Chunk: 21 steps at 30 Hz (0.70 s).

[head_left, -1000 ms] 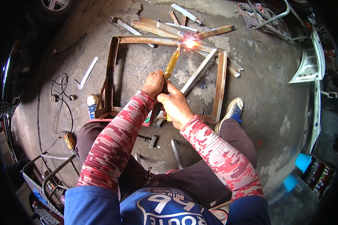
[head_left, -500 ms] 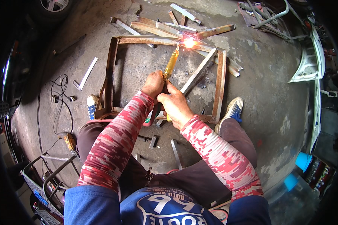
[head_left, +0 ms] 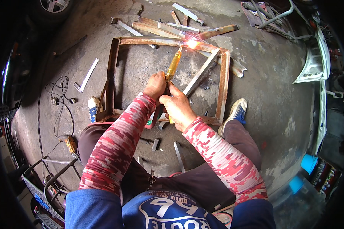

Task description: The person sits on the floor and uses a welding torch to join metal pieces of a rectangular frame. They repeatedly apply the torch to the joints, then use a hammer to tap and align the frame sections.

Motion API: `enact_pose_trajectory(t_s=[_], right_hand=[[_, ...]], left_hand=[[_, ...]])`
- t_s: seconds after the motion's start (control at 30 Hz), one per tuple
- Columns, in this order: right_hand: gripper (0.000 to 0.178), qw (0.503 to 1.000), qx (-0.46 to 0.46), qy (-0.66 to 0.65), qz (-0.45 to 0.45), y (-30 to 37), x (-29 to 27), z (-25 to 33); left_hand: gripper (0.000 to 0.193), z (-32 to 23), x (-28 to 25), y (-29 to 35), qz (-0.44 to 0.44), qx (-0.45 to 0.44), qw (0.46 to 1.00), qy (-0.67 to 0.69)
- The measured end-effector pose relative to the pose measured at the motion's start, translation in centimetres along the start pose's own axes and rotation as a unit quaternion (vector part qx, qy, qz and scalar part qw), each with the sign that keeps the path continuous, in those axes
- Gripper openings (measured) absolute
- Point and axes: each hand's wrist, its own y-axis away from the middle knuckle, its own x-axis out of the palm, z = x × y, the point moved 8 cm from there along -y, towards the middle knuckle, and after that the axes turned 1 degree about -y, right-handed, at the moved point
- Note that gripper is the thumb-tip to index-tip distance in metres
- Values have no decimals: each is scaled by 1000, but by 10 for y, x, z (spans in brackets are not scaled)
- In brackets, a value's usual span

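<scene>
Gripping the yellow-handled welding torch [head_left: 173, 65] with left hand [head_left: 155, 84] and right hand [head_left: 178, 106] both wrapped tight, sparking at the rusty steel frame [head_left: 112, 72]'s far rail, 1 joint glowing, near corners seemingly awaiting work.

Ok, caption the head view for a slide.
Both hands, left hand and right hand, grip a yellow-handled torch sparking on a rusty square steel frame.
</scene>
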Motion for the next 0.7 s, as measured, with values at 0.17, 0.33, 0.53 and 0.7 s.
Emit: enact_pose_trajectory(t_s=[0.17,0.33,0.53,0.7], right_hand=[[66,1000,0,-1,11,2,1,3],[66,1000,1,-11,14,4,1,4],[67,1000,-3,-4,15,7,2,8],[64,998,-7,-44,37,18,6,13]], left_hand=[[24,-5,-2,2,-6,31,998,-58],[24,-3,-1,1,-15,44,997,-60],[26,1,-2,-1,-18,30,999,-22],[29,16,5,23,35,-156,906,391]])
